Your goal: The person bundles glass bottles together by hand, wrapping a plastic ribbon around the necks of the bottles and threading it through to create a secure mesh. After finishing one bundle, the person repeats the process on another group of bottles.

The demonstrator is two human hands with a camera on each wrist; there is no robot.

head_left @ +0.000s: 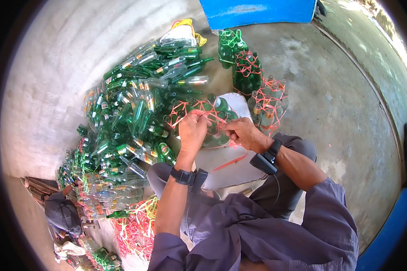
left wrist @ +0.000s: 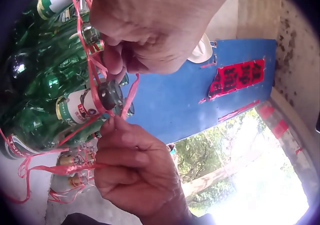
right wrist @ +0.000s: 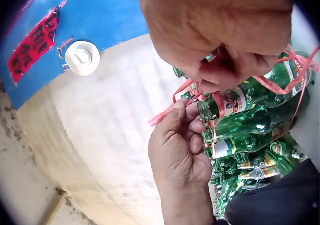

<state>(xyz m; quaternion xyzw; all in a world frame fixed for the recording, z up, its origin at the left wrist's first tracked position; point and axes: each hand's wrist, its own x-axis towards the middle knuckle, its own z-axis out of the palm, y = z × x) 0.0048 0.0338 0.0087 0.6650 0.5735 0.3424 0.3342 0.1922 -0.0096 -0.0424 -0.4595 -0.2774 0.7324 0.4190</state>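
Observation:
Between my knees a cluster of upright green glass bottles [head_left: 220, 105] is laced around the necks with pink plastic strap [head_left: 208, 107]. My left hand [head_left: 193, 133] pinches the strap between thumb and fingers over the bottle tops; in the right wrist view, a loose strap end [right wrist: 161, 116] sticks out past that thumb. Close beside it, my right hand [head_left: 246, 134] pinches another stretch of strap, fingers curled, at a bottle mouth [left wrist: 110, 92]. A strap tail [left wrist: 55, 169] trails from below the right hand. Part of the bottle cluster is hidden behind both hands.
The cluster stands on a pale board [head_left: 226, 169]. Loose bottles [head_left: 135, 113] pile up at left. Tied bundles [head_left: 248, 74] stand at the far right side of the board. Tangled pink and yellow strap [head_left: 138, 226] lies lower left, near another person [head_left: 62, 214].

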